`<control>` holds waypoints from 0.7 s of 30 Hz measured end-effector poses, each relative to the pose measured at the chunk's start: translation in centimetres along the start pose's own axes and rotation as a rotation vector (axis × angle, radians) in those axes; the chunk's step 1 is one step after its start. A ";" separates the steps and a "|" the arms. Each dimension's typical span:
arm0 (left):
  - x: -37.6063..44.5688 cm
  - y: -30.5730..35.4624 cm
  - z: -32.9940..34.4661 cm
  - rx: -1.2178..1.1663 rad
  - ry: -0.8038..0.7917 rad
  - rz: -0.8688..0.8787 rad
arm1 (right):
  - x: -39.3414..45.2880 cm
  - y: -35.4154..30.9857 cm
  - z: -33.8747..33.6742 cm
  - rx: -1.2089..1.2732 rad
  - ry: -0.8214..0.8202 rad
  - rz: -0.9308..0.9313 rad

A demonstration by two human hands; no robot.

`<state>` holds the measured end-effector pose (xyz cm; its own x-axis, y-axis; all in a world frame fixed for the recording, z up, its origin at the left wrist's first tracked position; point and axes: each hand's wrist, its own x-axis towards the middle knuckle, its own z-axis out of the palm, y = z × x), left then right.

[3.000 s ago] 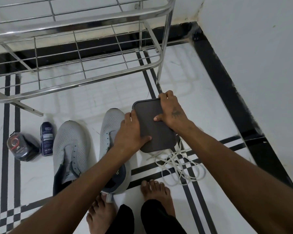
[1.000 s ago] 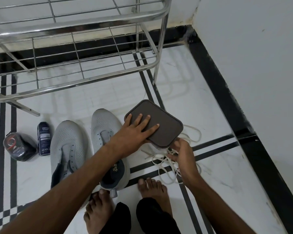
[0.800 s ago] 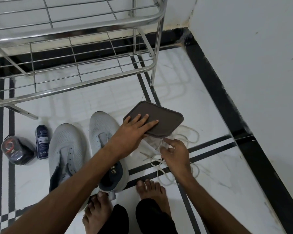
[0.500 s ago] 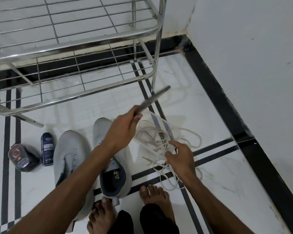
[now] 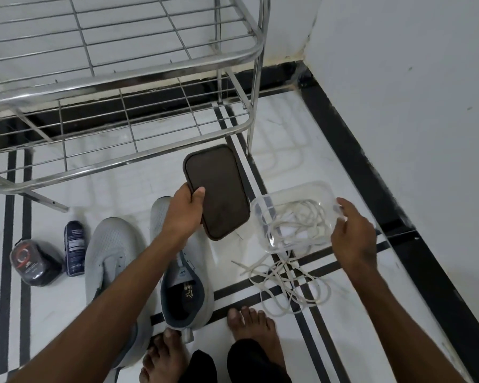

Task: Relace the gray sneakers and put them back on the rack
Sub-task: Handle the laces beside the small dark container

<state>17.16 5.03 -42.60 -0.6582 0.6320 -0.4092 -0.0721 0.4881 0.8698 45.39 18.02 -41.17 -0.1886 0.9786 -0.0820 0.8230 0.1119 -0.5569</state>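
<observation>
Two gray sneakers without laces lie side by side on the floor, the left one [image 5: 108, 261] and the right one [image 5: 183, 288], toes toward the rack. My left hand [image 5: 184, 214] grips a dark brown lid [image 5: 219, 189] by its near left corner, above the right sneaker's toe. My right hand [image 5: 351, 230] holds the right end of a clear plastic container [image 5: 293, 194]. White laces [image 5: 296, 225] are coiled inside it and trail over its near edge onto the floor [image 5: 285, 288].
A steel wire shoe rack [image 5: 116, 98] stands at the back left. A dark blue bottle [image 5: 74, 247] and a black wrapped tin [image 5: 32, 261] lie left of the sneakers. White walls with black skirting close the right side. My bare feet [image 5: 249, 327] are near the sneakers' heels.
My left hand lifted the lid off the container and moved it left. My right hand shifted from the loose laces to the container's right end.
</observation>
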 end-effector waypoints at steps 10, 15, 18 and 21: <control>1.1 -1.3 2.7 0.175 -0.303 -0.192 | 4.4 -2.3 1.5 0.073 -0.141 -0.433; 1.4 -1.2 3.8 0.087 -0.384 -0.347 | 7.1 -5.1 5.1 0.030 -0.313 -0.503; 0.6 -1.0 4.2 -0.134 -0.300 -0.440 | 7.7 -6.5 6.5 0.017 -0.411 -0.519; -0.1 -1.4 4.7 -0.287 -0.328 -0.453 | 8.2 -7.3 8.0 0.040 -0.489 -0.507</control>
<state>20.83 7.15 -45.08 -0.2542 0.5745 -0.7781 -0.5178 0.5986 0.6112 33.55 23.87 -44.41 -0.7705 0.6169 -0.1609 0.5513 0.5181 -0.6539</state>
